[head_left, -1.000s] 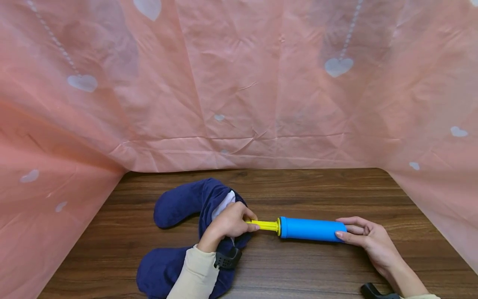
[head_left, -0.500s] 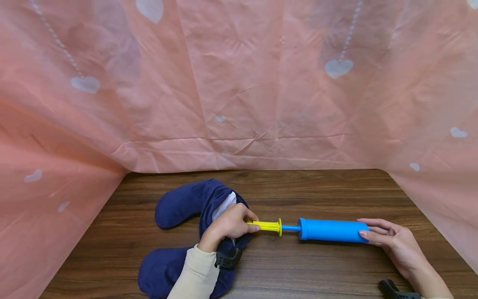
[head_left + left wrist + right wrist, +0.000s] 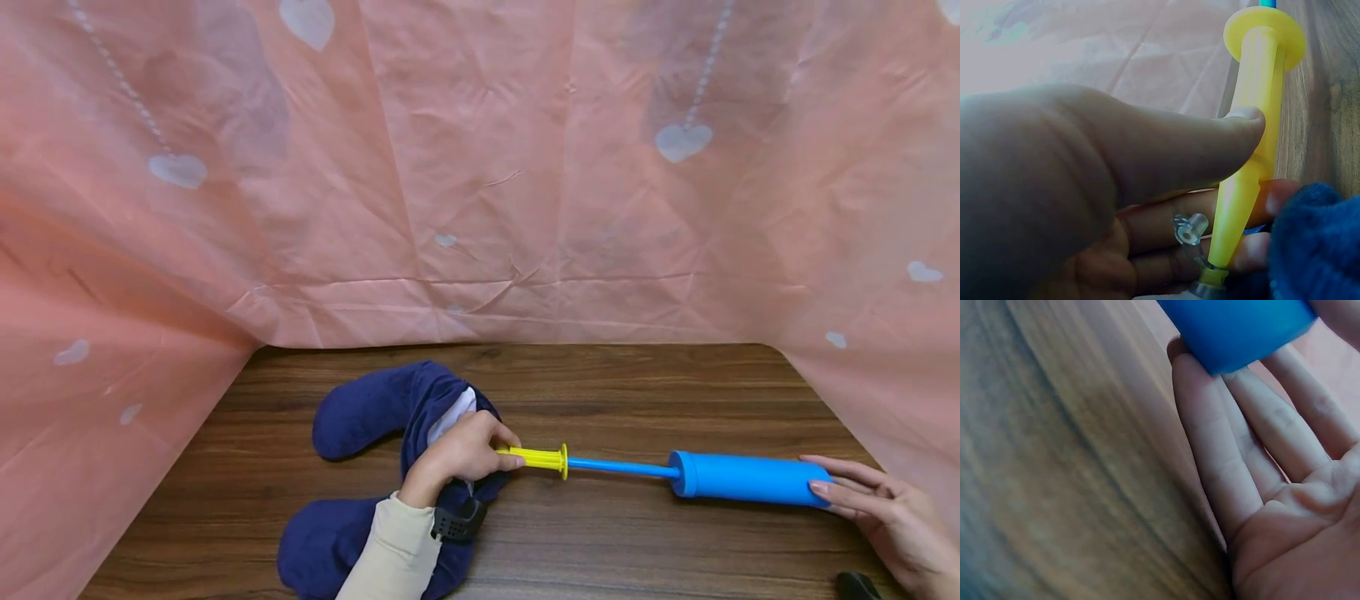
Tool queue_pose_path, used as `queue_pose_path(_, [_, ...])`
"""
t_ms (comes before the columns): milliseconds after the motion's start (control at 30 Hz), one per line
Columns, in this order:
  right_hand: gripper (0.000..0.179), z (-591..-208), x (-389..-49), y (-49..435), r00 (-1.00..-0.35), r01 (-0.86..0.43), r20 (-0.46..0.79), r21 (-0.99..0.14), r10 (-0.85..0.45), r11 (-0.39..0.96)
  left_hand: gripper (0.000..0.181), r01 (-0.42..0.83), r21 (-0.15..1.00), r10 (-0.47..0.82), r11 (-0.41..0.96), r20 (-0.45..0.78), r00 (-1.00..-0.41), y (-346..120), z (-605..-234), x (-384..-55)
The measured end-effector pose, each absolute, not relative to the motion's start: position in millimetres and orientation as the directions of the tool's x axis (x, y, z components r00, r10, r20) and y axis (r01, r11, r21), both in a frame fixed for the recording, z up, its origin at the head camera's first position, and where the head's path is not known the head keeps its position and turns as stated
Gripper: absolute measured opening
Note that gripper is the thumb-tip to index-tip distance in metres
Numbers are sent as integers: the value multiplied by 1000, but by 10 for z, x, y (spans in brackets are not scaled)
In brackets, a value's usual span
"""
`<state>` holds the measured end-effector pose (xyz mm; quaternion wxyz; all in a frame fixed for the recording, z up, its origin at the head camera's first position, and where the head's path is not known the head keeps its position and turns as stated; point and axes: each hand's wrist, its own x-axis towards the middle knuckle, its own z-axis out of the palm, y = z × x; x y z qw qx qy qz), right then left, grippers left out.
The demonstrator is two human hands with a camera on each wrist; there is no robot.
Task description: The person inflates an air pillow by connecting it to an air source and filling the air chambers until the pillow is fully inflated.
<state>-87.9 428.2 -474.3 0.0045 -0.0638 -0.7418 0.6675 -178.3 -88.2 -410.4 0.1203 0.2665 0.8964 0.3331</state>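
A hand air pump stretches across the table in the head view, with a blue barrel [image 3: 753, 479], a thin blue rod [image 3: 622, 468] and a yellow nozzle end [image 3: 544, 458]. My left hand [image 3: 467, 447] pinches the yellow part between thumb and fingers. In the left wrist view the tapered nozzle [image 3: 1235, 209] runs down into a valve [image 3: 1209, 289], whose clear cap [image 3: 1191, 231] dangles beside it. Under that hand lies a navy U-shaped neck pillow [image 3: 363, 414], its cover open on a white lining [image 3: 453, 414]. My right hand [image 3: 892, 510] holds the barrel's far end by its fingertips.
The brown wooden table [image 3: 600, 392] is walled by a pink curtain [image 3: 487, 167] with pale hearts at the back and both sides. A black wrist strap [image 3: 459, 521] sits on the left arm, over the pillow.
My right hand has drawn the barrel to the right, away from the yellow end, so a long length of blue rod now shows. The left hand and pillow stay nearly in place.
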Motion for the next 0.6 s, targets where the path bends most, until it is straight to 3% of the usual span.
queue_pose_path(267, [37, -4719, -894, 4293, -992, 118, -109, -978, 58, 171, 8, 393, 670, 551, 629, -27, -834, -858, -4119, -1766])
queue_pose_path(600, [33, -4669, -1044, 3812, -985, 160, -170, -966, -32, 203, 6, 401, 683, 559, 610, -12, -829, -904, -4086, -1782])
